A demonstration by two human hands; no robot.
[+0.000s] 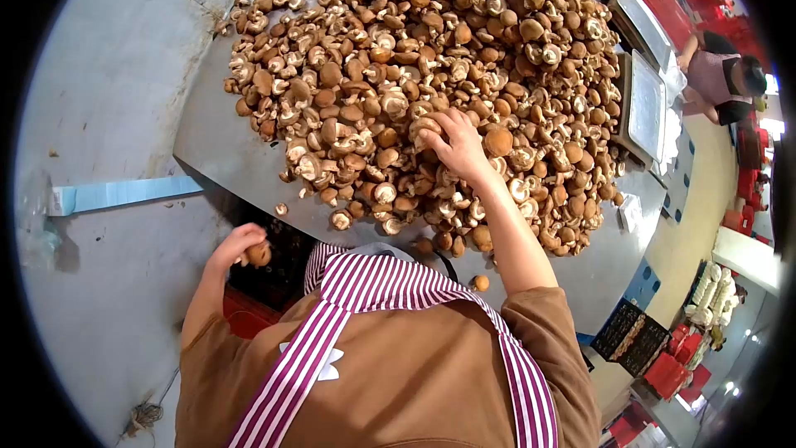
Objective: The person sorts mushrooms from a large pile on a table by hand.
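Head view: nearest us is our striped apron [390, 282], pressed close to the worktop [580, 282], presumably so that both arms reach comfortably. Our left hand [238, 246] is low beside the worktop's near edge, its fingers curled closed around a brown mushroom [259, 255]; we likely cup it by the rounded cap because that fills the grip. Beneath that hand is a dark space whose contents we cannot make out.

Farther in, our right hand [448, 143] reaches onto the mushroom heap [365, 75], thumb and fingers partly bent at a pale-edged cap [424, 128]; we cannot tell whether it is firmly gripped. The heap spreads thinner towards us, probably leaving loose pieces within easy reach, and piles deeper beyond. At its right, two flat-topped devices [647, 108] stand near the worktop's border, perhaps kept aside from the mushrooms. Beyond them, another person [717, 79] stands.
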